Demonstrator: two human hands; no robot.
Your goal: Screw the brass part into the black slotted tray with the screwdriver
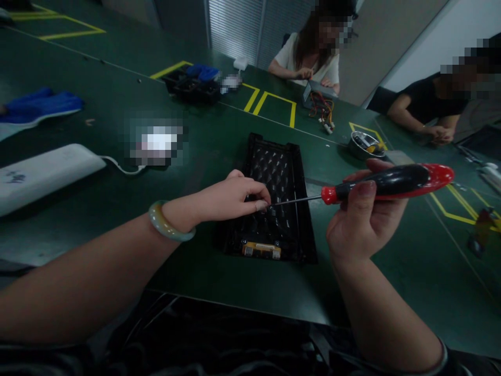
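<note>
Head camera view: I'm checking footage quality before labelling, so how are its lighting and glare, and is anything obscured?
Head view: dim overall, with the green table dark; head view: shiny highlights on the red-and-black screwdriver and bright glints across the black panel; head view: a pixelated patch beside the white power strip hides what lies there.

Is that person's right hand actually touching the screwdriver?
Touching. The head view shows the right hand holding the screwdriver, its thumb lying against the black part.
</note>
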